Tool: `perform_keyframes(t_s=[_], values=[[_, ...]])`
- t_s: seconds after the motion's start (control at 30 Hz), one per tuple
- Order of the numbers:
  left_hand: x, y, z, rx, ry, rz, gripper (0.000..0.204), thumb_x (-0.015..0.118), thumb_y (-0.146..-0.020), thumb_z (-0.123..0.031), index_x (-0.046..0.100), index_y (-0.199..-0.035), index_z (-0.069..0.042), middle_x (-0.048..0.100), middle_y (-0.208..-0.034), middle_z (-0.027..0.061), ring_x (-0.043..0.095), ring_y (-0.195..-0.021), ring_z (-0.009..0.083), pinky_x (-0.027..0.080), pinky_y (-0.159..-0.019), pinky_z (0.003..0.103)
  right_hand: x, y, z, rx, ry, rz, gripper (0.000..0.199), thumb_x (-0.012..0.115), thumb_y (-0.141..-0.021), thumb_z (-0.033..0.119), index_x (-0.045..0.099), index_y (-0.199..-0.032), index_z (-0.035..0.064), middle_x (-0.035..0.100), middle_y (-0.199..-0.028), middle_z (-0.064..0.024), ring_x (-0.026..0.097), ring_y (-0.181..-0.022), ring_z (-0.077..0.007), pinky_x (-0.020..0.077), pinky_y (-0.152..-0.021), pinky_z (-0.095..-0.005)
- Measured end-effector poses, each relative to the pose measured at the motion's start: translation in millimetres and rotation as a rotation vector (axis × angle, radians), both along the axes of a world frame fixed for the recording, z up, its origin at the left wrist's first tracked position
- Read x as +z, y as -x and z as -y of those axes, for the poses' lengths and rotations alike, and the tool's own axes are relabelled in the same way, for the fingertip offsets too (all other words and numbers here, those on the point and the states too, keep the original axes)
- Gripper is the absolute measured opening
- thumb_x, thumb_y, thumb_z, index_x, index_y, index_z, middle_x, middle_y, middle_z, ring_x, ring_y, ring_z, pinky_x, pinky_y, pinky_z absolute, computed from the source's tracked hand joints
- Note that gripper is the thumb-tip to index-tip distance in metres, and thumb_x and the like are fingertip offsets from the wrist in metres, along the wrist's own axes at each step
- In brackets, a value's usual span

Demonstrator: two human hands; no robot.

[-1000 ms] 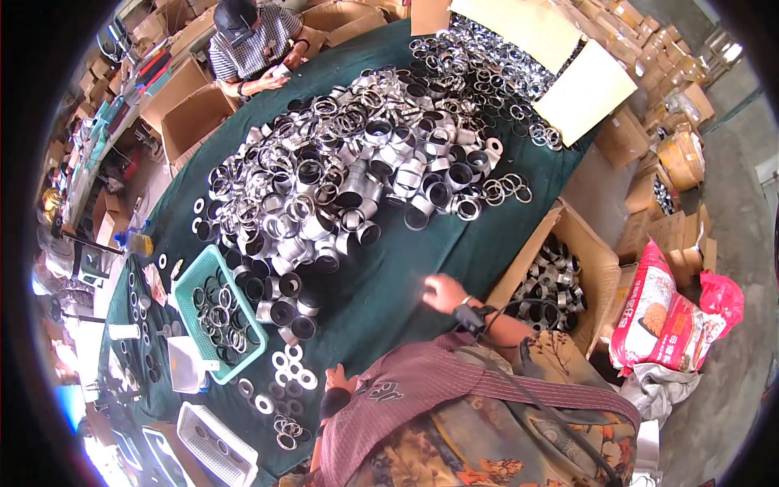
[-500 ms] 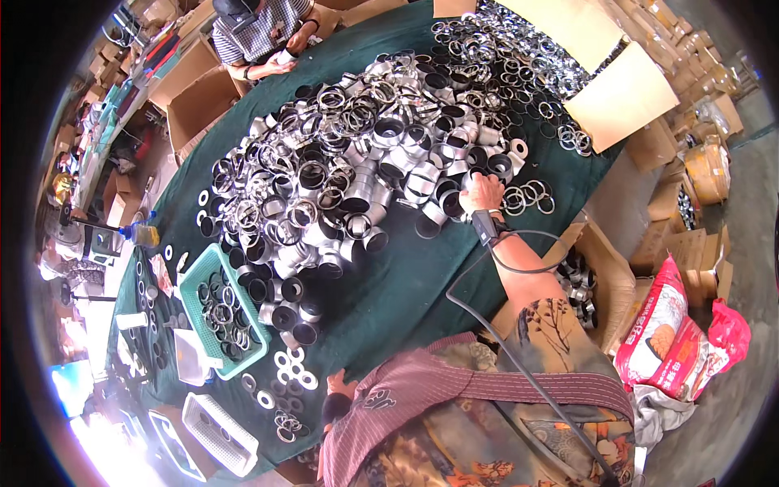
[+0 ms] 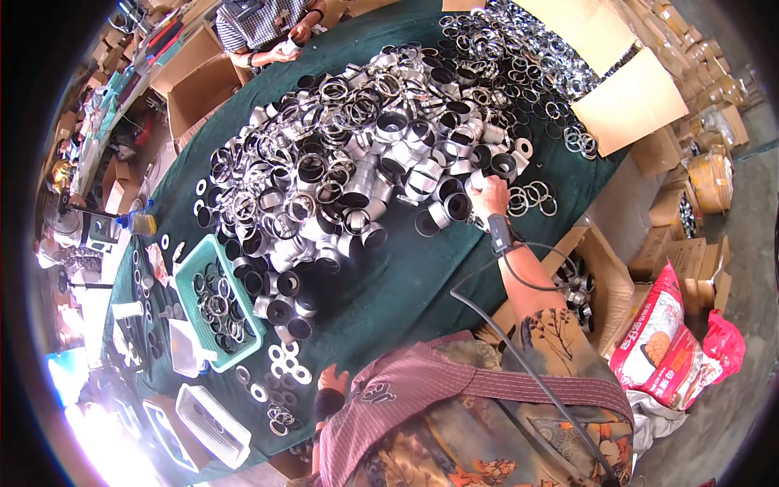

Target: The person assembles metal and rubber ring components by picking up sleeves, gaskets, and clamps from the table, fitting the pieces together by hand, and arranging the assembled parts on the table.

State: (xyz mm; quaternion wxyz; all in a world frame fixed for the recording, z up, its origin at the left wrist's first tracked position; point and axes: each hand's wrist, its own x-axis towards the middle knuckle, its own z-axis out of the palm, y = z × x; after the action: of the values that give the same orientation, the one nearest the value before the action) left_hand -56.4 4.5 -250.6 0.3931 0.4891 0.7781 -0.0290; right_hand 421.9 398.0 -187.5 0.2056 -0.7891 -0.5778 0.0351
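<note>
A big heap of silver metal pipe fittings (image 3: 365, 183) with dark insides, mixed with thin metal rings (image 3: 333, 166), covers the middle of the green-clothed table (image 3: 389, 300). At the heap's right edge my right hand (image 3: 489, 197) curls its fingers round a silver pipe fitting, mostly hidden by the hand. Several loose rings (image 3: 533, 198) lie just right of it. Low on the cloth rests my left hand (image 3: 332, 378), fingers apart and nothing in them, beside several flat white washers (image 3: 286, 361).
A green basket (image 3: 258, 325) of dark rings and a white basket (image 3: 213, 426) stand at left. Rings spill from a carton (image 3: 629, 101) at far right. Another open carton (image 3: 613, 280) stands by my right arm, where a cable (image 3: 519, 357) hangs. Across the table a person (image 3: 268, 32) handles something white.
The view has shifted slightly. My right hand stays at the heap's right edge, its grip turned a little. My left hand remains low near the washers.
</note>
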Motion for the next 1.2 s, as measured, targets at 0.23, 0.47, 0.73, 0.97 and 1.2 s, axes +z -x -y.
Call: perform_keyframes(t_s=[0.23,0.47,0.73,0.97,1.2], values=[[31,-12,-38,-0.017,-0.225,0.018,0.047,0.069,-0.078,-0.029,0.061,-0.115,-0.001,0.063,-0.105,0.0196,0.06,-0.098,0.0342,0.047,-0.086,0.043,19,7,24,0.135,-0.009,0.016,0.027,0.073,-0.068,0.02,0.067,-0.087,0.0029,0.065,-0.088,-0.014,0.061,-0.087,-0.0331,0.0494,-0.076,-0.0461],[118,-46,-115,0.123,-0.446,0.512,0.042,0.065,-0.087,-0.022,0.057,-0.123,-0.002,0.064,-0.116,0.0153,0.064,-0.101,0.0208,0.049,-0.088,0.031,122,108,89,0.452,-0.008,-0.934,0.029,0.074,-0.079,0.018,0.066,-0.103,0.0039,0.067,-0.08,-0.0015,0.058,-0.071,-0.0061,0.0482,-0.063,-0.0248],[224,-95,-164,0.324,-0.206,1.923,0.075,0.065,-0.085,-0.045,0.032,-0.143,-0.012,0.043,-0.139,0.0106,0.047,-0.124,0.0274,0.044,-0.098,0.046,182,209,192,0.959,0.094,-1.052,0.03,0.072,-0.077,0.007,0.064,-0.105,0.0006,0.059,-0.115,-0.009,0.059,-0.096,-0.018,0.0484,-0.079,-0.0307],[227,-83,-122,0.524,-0.434,1.801,0.084,0.081,-0.071,-0.013,0.033,-0.141,-0.008,0.05,-0.127,0.0074,0.049,-0.119,0.0234,0.046,-0.097,0.043,201,226,226,1.231,-0.102,-0.72,0.046,0.074,-0.076,0.016,0.057,-0.115,0.0018,0.05,-0.127,-0.0175,0.045,-0.12,-0.0358,0.0358,-0.101,-0.0436],[241,-69,-104,0.324,-0.632,1.509,0.09,0.082,-0.066,-0.005,0.032,-0.14,-0.009,0.045,-0.132,0.0078,0.047,-0.12,0.0221,0.046,-0.096,0.043,207,237,248,1.278,-0.025,-0.758,0.053,0.07,-0.076,0.019,0.054,-0.124,0.002,0.041,-0.138,-0.0189,0.036,-0.131,-0.0368,0.0277,-0.108,-0.0458]])
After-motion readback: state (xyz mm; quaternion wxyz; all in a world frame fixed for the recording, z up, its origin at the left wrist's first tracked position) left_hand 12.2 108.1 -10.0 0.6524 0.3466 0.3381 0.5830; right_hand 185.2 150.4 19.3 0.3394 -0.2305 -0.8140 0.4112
